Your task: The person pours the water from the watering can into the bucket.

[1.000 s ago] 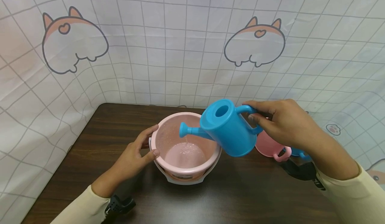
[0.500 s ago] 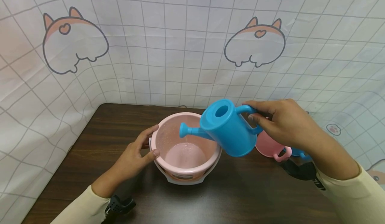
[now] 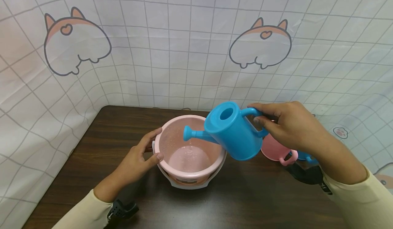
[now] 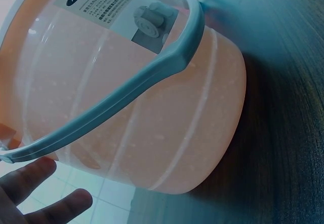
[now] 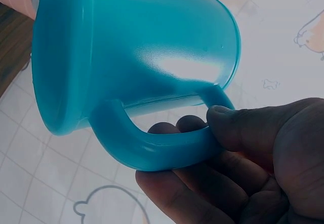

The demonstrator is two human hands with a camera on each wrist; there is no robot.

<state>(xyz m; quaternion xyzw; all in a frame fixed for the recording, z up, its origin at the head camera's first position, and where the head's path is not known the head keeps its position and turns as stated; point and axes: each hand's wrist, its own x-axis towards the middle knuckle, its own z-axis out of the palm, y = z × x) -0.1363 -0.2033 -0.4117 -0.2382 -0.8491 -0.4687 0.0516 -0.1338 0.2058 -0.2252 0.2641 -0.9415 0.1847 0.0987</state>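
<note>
In the head view a pink bucket (image 3: 190,174) with a pale carrying handle (image 4: 126,97) stands upright on the table, its bottom wet inside. My left hand (image 3: 135,160) rests against its left side, thumb and a fingertip touching the rim. Two fairly straight fingers (image 4: 61,206) show beside the bucket in the left wrist view. My right hand (image 3: 288,123) grips the handle of a blue watering can (image 3: 234,131), fingers and thumb curled round it. The can is tilted left, its spout over the bucket, with a faint trickle below the spout.
A pink cup (image 3: 273,148) with a handle stands to the right, partly behind the watering can. Beyond it a blue handled item (image 3: 307,157) is mostly hidden by my right arm. A grid-patterned sheet (image 3: 172,51) hangs behind the dark wooden table (image 3: 101,137).
The water trickling below the spout looks thinner than a second ago. Both hands, the watering can and the bucket hold practically the same places.
</note>
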